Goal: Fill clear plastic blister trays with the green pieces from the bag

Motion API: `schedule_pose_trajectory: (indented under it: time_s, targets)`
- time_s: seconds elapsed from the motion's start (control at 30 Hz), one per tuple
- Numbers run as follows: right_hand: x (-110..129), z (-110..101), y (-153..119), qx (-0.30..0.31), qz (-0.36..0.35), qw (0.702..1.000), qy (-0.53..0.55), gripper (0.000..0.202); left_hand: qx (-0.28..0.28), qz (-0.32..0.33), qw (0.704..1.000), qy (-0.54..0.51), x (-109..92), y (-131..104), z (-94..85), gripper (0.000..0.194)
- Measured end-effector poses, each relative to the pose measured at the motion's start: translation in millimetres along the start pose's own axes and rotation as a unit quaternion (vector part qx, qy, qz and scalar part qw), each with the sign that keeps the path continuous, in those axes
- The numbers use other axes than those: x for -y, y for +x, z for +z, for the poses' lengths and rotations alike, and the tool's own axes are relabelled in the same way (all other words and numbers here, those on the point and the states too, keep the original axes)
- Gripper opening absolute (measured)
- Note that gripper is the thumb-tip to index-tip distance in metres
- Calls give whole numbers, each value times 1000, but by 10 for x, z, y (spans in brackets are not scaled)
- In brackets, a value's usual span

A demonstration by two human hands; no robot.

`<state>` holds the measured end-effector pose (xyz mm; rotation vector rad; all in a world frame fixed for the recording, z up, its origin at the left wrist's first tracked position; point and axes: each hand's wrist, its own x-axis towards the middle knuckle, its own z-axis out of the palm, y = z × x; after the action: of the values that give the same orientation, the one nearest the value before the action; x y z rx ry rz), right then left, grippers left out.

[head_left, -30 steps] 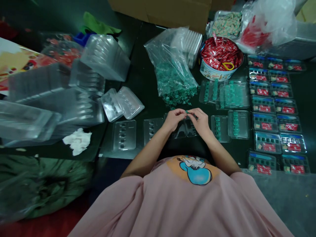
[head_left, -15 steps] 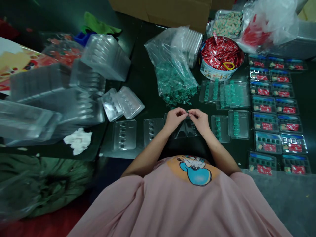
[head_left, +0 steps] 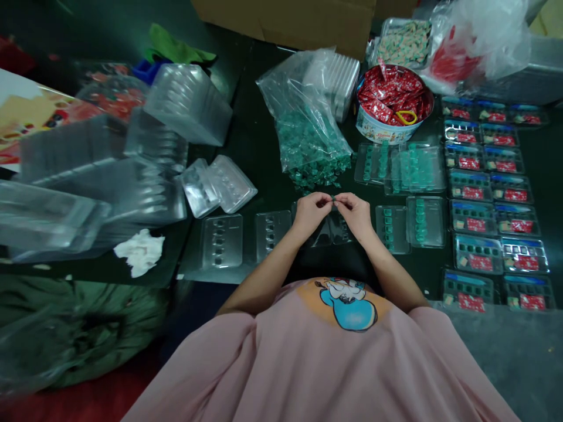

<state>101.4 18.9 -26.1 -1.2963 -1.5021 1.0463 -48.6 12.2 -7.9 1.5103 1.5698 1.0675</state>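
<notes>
So the person had both hands up close together, a bit right of the middle of the frame. Left hand and right hand were each pinched at the fingertips, gripping the same small green piece between them. It was too tiny to make out its shape. Just above their fingers sat a loose heap of green bits, spilling from the mouth of a clear plastic bag on the dark table. Below the hands were some clear trays, partly hidden by the wrists. Just right of the right hand, two filled trays each had a column of green in them.

Farther out, a round tin full of red packets stood at upper right, with a yellow loop lying on top. Rows of packed trays with red and blue items ran down the right side, and big tray stacks crowded the upper left.
</notes>
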Motion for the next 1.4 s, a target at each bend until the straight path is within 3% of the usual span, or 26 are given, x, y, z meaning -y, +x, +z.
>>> schedule_pose_trajectory:
  time_s: [0.3, 0.5, 0.77, 0.97, 1.17, 1.4]
  targets:
    - [46, 8, 11, 1, -14, 999, -29, 17, 8, 7, 999, 50, -21, 65, 0, 8]
    - [154, -9, 75, -31, -13, 997, -69, 13, -23, 27, 997, 67, -99, 107, 96, 6]
    - [153, -37, 194, -77, 34, 996, -1, 6, -25, -20, 995, -98, -94, 97, 135, 3]
    - [12, -63, 242, -26, 49, 996, 71, 15, -27, -97, 965, -242, 49, 165, 153, 5]
    - [98, -96, 179, -12, 42, 996, 77, 15, 21, -40, 978, -206, 3, 152, 65, 11]
    - [176, -77, 100, 33, 25, 998, 57, 9, 12, -16, 994, -105, -70, 151, 20, 11]
